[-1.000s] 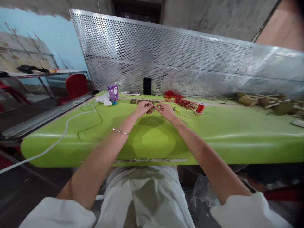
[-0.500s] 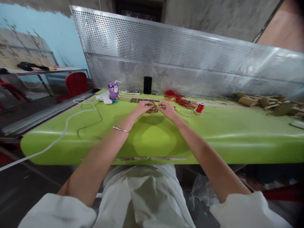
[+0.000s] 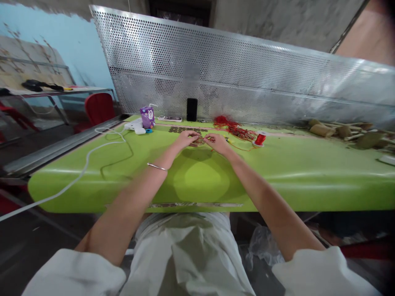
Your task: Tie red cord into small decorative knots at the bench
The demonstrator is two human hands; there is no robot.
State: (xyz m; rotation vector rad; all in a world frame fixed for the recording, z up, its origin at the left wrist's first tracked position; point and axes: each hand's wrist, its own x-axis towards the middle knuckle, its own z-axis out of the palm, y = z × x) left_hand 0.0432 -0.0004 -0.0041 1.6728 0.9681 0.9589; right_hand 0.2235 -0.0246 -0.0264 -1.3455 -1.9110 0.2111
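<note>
My left hand (image 3: 184, 139) and my right hand (image 3: 218, 143) meet over the far middle of the green table (image 3: 277, 172). Between their fingertips sits a small brown beaded piece (image 3: 199, 141), pinched from both sides. A thin red thread runs from my right hand toward a red spool (image 3: 259, 139) standing to the right. A tangle of red thread and beads (image 3: 234, 128) lies behind my right hand. A row of small brown beads (image 3: 182, 130) lies just beyond my left hand.
A perforated metal screen (image 3: 247, 78) stands along the table's back edge, with a black phone (image 3: 191, 109) leaning on it. A purple carton (image 3: 147, 117), white charger and cable (image 3: 92, 156) lie at the left. Wooden pieces (image 3: 339, 131) are piled at the far right.
Both hands stay together on the beaded piece, with only small finger shifts. The view has drifted slightly.
</note>
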